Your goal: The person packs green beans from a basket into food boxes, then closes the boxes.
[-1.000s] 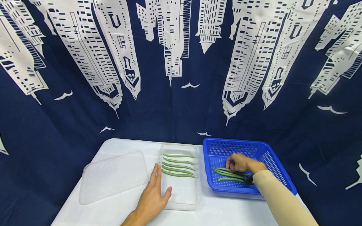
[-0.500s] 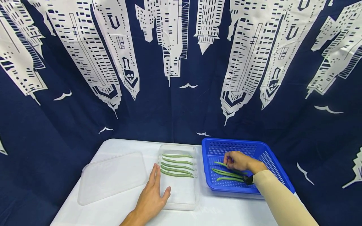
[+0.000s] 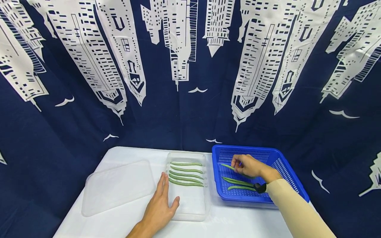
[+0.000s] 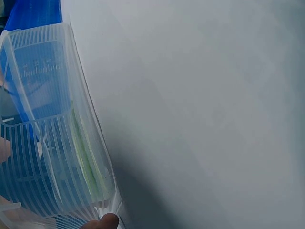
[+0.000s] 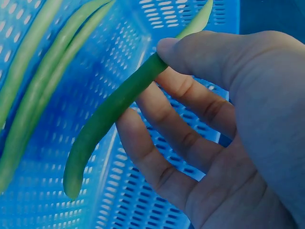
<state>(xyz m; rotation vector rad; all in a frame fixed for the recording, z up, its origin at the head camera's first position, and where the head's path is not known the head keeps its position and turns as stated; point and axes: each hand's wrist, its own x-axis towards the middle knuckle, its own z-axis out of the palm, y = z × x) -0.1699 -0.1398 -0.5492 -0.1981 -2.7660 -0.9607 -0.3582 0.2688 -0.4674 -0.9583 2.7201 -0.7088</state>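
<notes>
My right hand (image 3: 248,165) is over the blue basket (image 3: 218,185), pinching a green bean (image 5: 109,107) between thumb and fingers. Below it in the basket lie several more green beans (image 3: 236,181), seen at the left of the right wrist view. With fingers straight, my left hand (image 3: 159,208) rests along the left side of a clear plastic container (image 3: 190,217). Inside that container, several green beans (image 3: 187,171) lie crosswise in a row, spaced apart in its far half. In the left wrist view a fingertip (image 4: 109,220) touches the container's ribbed wall.
A clear flat lid (image 3: 119,188) lies on the white table (image 3: 125,153), left of the container. The basket stands close to the container's right side. Behind the table hangs a dark blue curtain (image 3: 178,115) printed with white buildings.
My right hand has lifted a green bean away from the others in the basket, moving slightly up and left with it. The left hand stays in place on the container.
</notes>
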